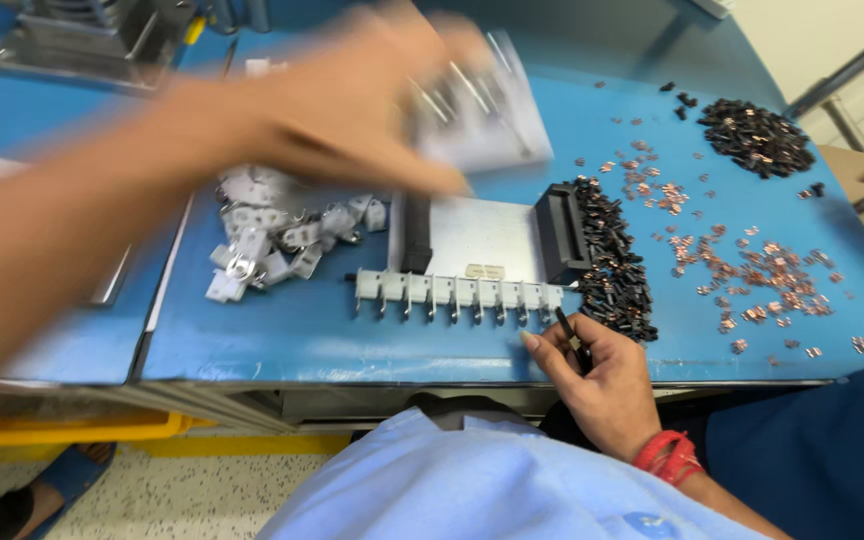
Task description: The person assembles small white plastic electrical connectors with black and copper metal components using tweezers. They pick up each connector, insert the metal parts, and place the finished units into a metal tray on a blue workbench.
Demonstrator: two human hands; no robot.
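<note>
Nine white clips [457, 293] in row; right hand [597, 375] pinching one black part [569, 328].

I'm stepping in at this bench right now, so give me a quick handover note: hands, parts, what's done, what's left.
Left hand: raised over the bench, motion-blurred; whether it grips anything cannot be told.
Right hand: at the bench edge, pinching a small black piece.
Parts: row of white terminal parts lined up along the metal fixture plate; loose white parts pile left; black pieces pile right; copper clips scattered further right.
Done: row is lined up.
Left: loose piles remain.
</note>
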